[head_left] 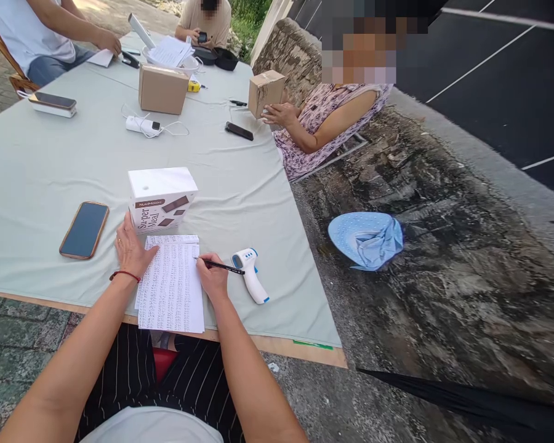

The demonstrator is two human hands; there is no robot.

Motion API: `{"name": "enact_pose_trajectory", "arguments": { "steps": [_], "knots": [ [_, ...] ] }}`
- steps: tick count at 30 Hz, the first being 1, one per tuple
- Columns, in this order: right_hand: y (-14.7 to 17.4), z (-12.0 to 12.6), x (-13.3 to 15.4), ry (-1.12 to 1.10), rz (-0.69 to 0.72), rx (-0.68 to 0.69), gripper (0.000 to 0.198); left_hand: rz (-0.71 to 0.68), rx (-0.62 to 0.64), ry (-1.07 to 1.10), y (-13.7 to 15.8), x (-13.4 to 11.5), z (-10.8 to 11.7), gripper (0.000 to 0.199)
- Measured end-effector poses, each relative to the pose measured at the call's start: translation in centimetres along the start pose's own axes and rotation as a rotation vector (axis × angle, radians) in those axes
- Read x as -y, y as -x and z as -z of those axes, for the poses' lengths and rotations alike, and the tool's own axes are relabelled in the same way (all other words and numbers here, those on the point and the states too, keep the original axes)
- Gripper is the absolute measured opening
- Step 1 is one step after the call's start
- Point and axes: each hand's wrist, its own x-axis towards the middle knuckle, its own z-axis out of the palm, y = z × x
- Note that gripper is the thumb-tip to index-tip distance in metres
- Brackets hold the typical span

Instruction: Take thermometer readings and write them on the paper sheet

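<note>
Sheets of paper (170,289) covered in small rows of writing lie at the table's front edge. My right hand (213,277) grips a black pen (224,266), its tip at the right edge of the top sheet. On the left side of the paper rests my left hand (133,249), fingers spread, thumb on the sheet and fingertips near the lower left corner of a box. That white and brown box (162,200), printed "Super Meal", stands just behind the paper. A white and blue infrared thermometer (250,275) lies right of the pen.
A smartphone (84,229) lies to the left. Further back are a cardboard box (163,90), a white device with a cable (143,126) and a black phone (239,130). A person at right holds another carton (266,93); two more people sit beyond. A blue hat (367,240) lies on the stone ledge.
</note>
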Motion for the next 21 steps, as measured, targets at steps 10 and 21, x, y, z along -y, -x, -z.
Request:
{"name": "enact_pose_trajectory", "arguments": {
  "steps": [10, 21],
  "knots": [
    [0.04, 0.01, 0.22, 0.011, 0.007, -0.014, 0.016, 0.009, 0.001, 0.020, -0.05, -0.05, 0.09, 0.123],
    [0.13, 0.06, 0.48, 0.042, -0.002, -0.027, 0.016, 0.013, 0.016, 0.018, -0.01, -0.18, 0.25, 0.121]
  ]
}}
